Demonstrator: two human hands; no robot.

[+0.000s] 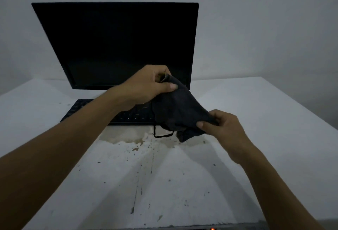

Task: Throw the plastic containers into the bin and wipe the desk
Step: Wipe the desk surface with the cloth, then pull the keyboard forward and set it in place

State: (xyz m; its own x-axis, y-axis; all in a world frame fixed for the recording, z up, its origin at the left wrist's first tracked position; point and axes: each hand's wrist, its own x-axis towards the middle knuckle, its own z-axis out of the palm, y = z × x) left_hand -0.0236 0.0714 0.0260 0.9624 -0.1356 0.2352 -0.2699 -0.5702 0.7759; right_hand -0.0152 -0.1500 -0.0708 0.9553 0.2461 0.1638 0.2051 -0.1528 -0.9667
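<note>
Cloth (175,109), dark and limp, hangs stretched between both hands above the desk (256,101), just over the right end of the keyboard (128,116). The left hand (146,85) pinches its far upper corner, thumb on top; the right hand (219,125) pinches the near lower edge. A thin cord loop dangles from it. It looks light, soft and floppy, so it will sag and bunch unless wadded into the palm; a bunched grip with flat fingers pressing down should suit wiping. Brownish stain (131,138) and dark specks lie on the desk near the keyboard, under the cloth. No plastic containers or bin are in view.
</note>
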